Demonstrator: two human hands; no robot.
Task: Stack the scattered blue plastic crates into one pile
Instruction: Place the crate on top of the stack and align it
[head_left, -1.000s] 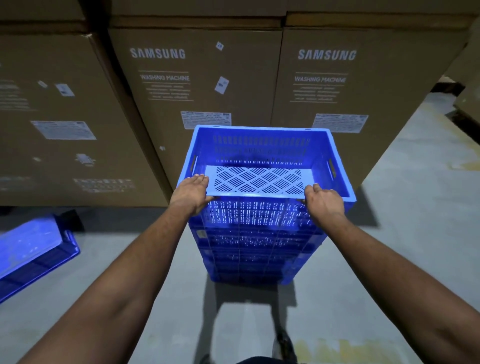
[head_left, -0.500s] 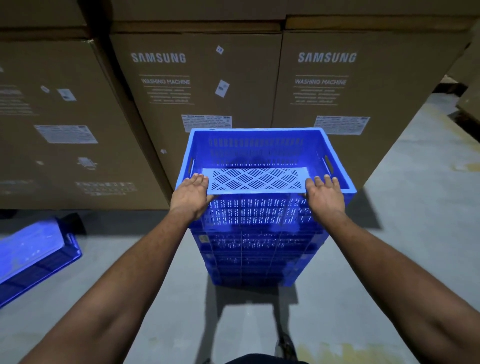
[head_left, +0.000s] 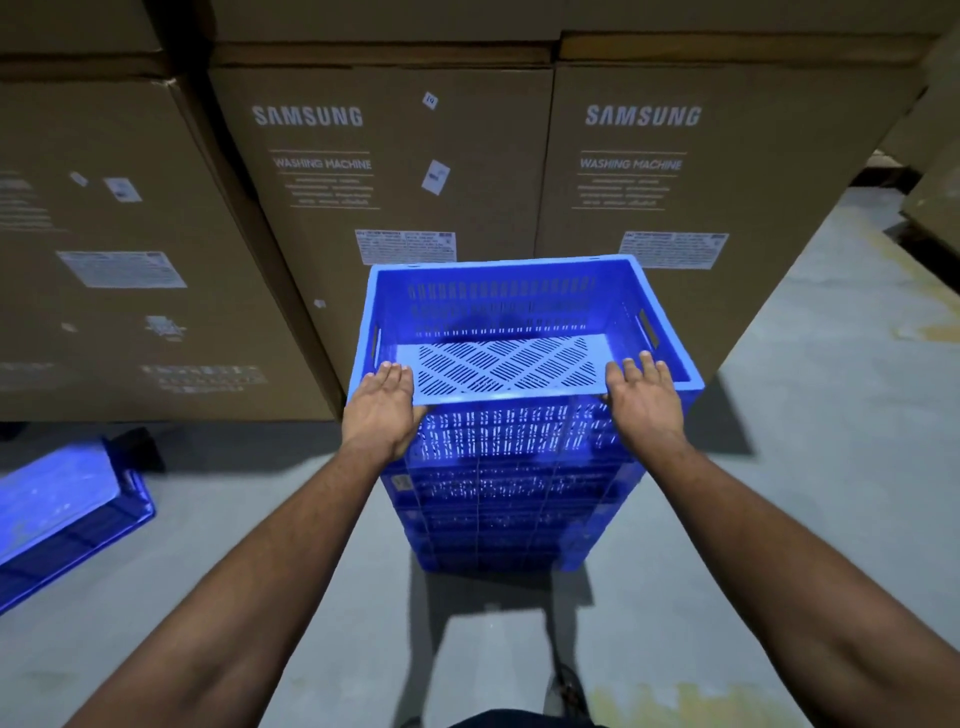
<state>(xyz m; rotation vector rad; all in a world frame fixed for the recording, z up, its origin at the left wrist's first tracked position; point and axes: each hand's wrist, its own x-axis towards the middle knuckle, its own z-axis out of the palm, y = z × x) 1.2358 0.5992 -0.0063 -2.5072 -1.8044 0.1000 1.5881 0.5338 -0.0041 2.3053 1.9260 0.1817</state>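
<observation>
- Left hand (head_left: 384, 405) lies on the near left corner of the top crate (head_left: 524, 332), fingers straight and together over the rim, thumb tucked down against the near wall — a flat rest, nothing clenched.
- Right hand (head_left: 644, 402) mirrors it on the near right corner, fingers (head_left: 647, 364) stretched out and slightly spread over the rim, palm on the edge; loose, not wrapped round anything.
- The top crate sits open side up on the pile of crates (head_left: 511, 499), its slotted bottom catching the light, handle slots showing in both side walls.
- The pile stands upright on the floor (head_left: 805, 493), just in front of the cardboard boxes (head_left: 395, 171); how many crates are under the top one is hard to count, as the lower walls blur into dark blue.
- One more blue crate (head_left: 67, 514) lies on the floor at the left, well apart from the pile, tilted and cut off by the frame edge; whether it is upside down I cannot tell.
- The floor is grey concrete with a yellow painted patch (head_left: 670, 699) near the bottom edge and more yellow at the far right.
- The boxes form a brown wall behind, printed SAMSUNG and WASHING MACHINE, with white labels whose small print is unreadable.
- A shoe (head_left: 569, 688) peeks out at the bottom, mostly in the pile's shadow.
</observation>
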